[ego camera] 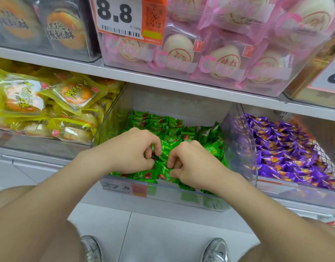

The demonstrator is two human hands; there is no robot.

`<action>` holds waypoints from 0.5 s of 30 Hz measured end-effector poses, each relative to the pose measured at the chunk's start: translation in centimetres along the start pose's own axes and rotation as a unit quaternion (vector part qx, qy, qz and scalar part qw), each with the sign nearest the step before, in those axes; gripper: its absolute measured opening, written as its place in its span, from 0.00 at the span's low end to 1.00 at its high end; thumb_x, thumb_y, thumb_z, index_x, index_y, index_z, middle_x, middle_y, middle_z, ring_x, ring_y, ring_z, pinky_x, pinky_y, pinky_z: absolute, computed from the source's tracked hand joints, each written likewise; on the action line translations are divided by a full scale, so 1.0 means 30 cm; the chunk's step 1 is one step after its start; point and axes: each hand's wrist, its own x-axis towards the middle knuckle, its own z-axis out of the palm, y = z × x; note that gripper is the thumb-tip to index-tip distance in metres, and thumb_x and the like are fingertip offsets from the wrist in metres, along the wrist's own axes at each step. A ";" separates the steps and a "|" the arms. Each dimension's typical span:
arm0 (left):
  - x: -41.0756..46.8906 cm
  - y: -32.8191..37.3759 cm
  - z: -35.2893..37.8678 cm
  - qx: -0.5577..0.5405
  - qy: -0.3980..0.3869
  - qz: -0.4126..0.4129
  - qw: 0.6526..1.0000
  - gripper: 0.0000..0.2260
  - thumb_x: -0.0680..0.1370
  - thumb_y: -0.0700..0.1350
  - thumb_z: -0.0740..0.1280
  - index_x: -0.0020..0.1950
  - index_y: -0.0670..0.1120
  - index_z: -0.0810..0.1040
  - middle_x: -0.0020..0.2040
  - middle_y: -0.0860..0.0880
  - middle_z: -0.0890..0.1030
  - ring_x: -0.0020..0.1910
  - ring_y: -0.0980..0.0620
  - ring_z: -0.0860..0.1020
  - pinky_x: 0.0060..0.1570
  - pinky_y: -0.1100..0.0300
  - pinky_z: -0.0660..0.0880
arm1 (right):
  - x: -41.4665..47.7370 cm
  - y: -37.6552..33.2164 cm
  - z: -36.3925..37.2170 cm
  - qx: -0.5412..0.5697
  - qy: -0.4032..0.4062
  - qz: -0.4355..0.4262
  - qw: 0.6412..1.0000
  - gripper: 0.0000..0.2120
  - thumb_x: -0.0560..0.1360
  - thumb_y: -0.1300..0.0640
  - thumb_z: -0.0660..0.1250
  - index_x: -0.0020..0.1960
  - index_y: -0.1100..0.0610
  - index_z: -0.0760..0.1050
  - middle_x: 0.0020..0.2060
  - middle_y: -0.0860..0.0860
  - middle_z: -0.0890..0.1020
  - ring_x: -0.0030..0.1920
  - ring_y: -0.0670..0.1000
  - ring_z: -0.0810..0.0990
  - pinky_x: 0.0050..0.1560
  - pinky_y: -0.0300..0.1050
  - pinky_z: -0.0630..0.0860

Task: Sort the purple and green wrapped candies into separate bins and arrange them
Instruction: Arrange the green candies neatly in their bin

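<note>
Mostly sorted, I judge: shiny green wrapped candies (174, 129) fill the clear plastic middle bin (162, 192); glossy purple wrapped candies (280, 148) sit in the clear right-hand bin (245, 137) beside it; my left hand (132, 150) and right hand (190, 164) each pinch green wrappers; tidying rows remains.

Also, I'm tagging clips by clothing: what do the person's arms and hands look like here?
The left hand and right hand are bare: no gloves, rings or watch visible. The forearms are bare too, no sleeves in view.
</note>
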 end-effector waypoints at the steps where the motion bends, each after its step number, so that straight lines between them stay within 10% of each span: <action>1: 0.002 0.001 0.005 0.006 0.007 0.005 1.000 0.09 0.75 0.49 0.74 0.54 0.58 0.82 0.41 0.58 0.82 0.41 0.63 0.79 0.43 0.60 0.78 | 0.005 0.001 0.008 -0.011 0.011 -0.005 1.000 0.05 0.71 0.56 0.77 0.45 0.49 0.82 0.37 0.44 0.82 0.48 0.50 0.80 0.50 0.51 0.83; 15: 0.041 0.045 0.073 0.085 0.032 0.026 0.996 0.04 0.73 0.53 0.74 0.44 0.56 0.81 0.40 0.58 0.75 0.43 0.56 0.76 0.31 0.58 0.66 | 0.020 -0.008 -0.012 -0.063 0.041 0.009 0.997 0.15 0.68 0.42 0.81 0.39 0.50 0.79 0.37 0.46 0.81 0.44 0.52 0.81 0.45 0.50 0.81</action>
